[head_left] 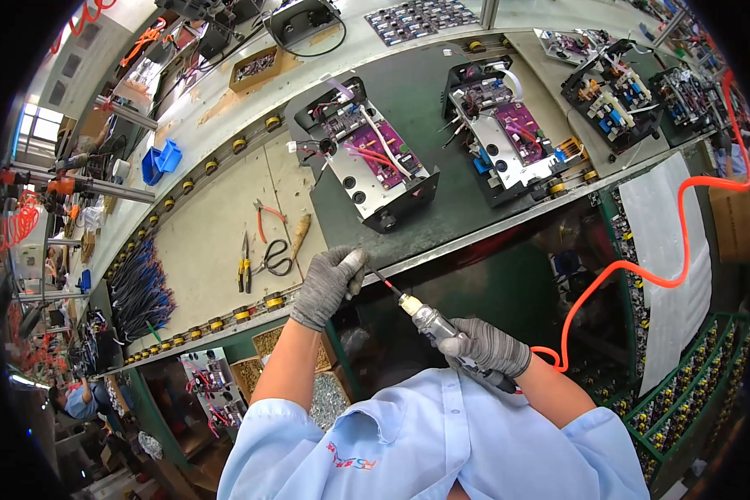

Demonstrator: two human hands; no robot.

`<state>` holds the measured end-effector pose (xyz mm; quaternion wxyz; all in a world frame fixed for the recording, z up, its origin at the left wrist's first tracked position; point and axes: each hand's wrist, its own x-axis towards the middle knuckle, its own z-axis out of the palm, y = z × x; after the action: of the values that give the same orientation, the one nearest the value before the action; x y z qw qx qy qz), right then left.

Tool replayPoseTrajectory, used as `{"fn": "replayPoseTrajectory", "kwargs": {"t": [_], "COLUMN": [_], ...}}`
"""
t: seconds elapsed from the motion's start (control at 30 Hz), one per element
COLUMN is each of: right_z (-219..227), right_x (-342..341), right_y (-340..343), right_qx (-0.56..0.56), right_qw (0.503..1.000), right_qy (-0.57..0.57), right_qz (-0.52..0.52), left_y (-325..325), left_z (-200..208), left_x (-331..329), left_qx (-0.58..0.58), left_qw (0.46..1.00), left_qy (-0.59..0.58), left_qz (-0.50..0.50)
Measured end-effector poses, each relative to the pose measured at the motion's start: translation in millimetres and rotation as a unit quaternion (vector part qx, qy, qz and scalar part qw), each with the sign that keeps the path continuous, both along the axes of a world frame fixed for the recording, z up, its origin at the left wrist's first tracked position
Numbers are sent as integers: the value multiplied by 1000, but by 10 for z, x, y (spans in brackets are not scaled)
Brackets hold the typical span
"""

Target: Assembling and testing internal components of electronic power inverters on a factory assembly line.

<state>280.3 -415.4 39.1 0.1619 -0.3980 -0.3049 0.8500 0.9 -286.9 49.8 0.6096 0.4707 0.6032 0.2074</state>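
In grey knit gloves, my right hand [485, 343] grips a pneumatic screwdriver [429, 321] with a thin bit that points up and left. My left hand [332, 285] is closed, thumb and fingers pinched together beside the bit's tip. Whatever lies in that pinch is too small or hidden to make out. Beyond my hands, on a dark mat, sits an open metal chassis [367, 154] with a purple circuit board and red wires. A similar second chassis [508, 133] stands to its right.
Left of my left hand lie red-handled pliers [268, 218], yellow-handled pliers [245, 265] and black scissors [275, 257]. A bundle of dark cables [142, 287] rests farther left. An orange coiled air hose [617, 268] loops at right. Bins of small hardware [329, 398] sit below the bench edge.
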Motion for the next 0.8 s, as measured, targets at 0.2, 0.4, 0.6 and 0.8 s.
{"fn": "replayPoseTrajectory", "kwargs": {"t": [0.2, 0.4, 0.6, 0.8], "right_z": [-171, -494, -561, -543], "right_x": [-216, -362, -505, -559], "right_y": [-55, -75, -25, -36], "right_qx": [189, 87, 97, 86], "right_qw": [965, 977, 971, 971], "right_qy": [-167, -121, -127, -136], "right_qz": [-68, -150, -176, -178], "left_y": [221, 768, 1009, 1029], "left_z": [-196, -605, -956, -1034], "left_x": [16, 0, -6, -4], "left_qx": [-1, -22, 25, 54], "left_qw": [995, 998, 989, 980], "left_qy": [58, 40, 147, 188], "left_qz": [-77, 36, -5, -26]}}
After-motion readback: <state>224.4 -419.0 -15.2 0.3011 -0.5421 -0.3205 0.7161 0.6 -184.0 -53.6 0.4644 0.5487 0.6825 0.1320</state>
